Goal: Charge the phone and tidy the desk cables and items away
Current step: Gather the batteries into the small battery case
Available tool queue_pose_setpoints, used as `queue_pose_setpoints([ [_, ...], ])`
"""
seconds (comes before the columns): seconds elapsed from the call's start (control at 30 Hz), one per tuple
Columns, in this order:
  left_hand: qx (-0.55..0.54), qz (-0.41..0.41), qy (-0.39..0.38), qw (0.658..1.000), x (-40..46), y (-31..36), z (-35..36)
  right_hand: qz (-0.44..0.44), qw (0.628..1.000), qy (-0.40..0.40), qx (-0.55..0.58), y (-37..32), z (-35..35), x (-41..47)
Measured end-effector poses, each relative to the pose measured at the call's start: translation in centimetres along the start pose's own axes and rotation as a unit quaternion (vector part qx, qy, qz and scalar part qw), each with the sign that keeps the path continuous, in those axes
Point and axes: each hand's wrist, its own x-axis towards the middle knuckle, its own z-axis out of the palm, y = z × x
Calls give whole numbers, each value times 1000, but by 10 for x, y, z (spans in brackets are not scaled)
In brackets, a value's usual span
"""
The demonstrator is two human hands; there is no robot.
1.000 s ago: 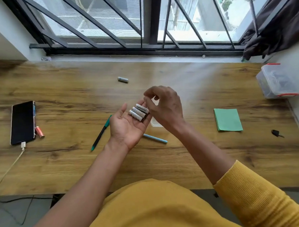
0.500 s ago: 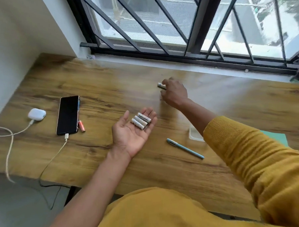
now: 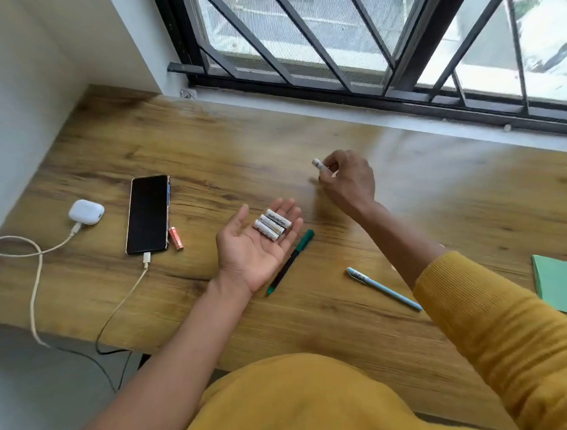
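Observation:
My left hand (image 3: 256, 248) lies palm up above the wooden desk (image 3: 207, 146), fingers straight, carrying three white batteries (image 3: 272, 224). Farther back, my right hand (image 3: 347, 176) pinches another white battery (image 3: 317, 164), lifted just off the desk. A black phone (image 3: 148, 214) lies at the left with a white charging cable (image 3: 129, 293) plugged into its near end. An orange battery (image 3: 176, 238) rests beside the phone. A white earbuds case (image 3: 86, 212) sits farther left with its own white cable (image 3: 34, 258) attached.
A green-capped black pen (image 3: 290, 261) lies under my left hand's edge, and a light blue pen (image 3: 383, 288) lies nearer the front. Green paper (image 3: 561, 284) is at the right edge. A barred window (image 3: 333, 50) runs along the back, a white wall on the left.
My right hand left my left palm, reached to the back of the desk and picked up the loose white battery. The view swung left, bringing the earbuds case into view.

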Motion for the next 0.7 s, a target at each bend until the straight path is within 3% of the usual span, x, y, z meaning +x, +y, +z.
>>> queue_pose_setpoints([
  [0.1, 2, 6, 0, 1000, 2, 8, -6, -47, 996, 13, 73, -28, -4, -29],
  [0.23, 19, 7, -5, 1000, -3, 12, -11, -84, 989, -36, 119, -63, -8, -71],
  [0.5, -6, -18, -35, 999, -14, 24, -21, -165, 983, -75, 13, -98, 12, -133],
  [0.7, -22, 4, 9, 1000, -27, 31, -35, -179, 982, -32, 56, -110, 15, -126],
])
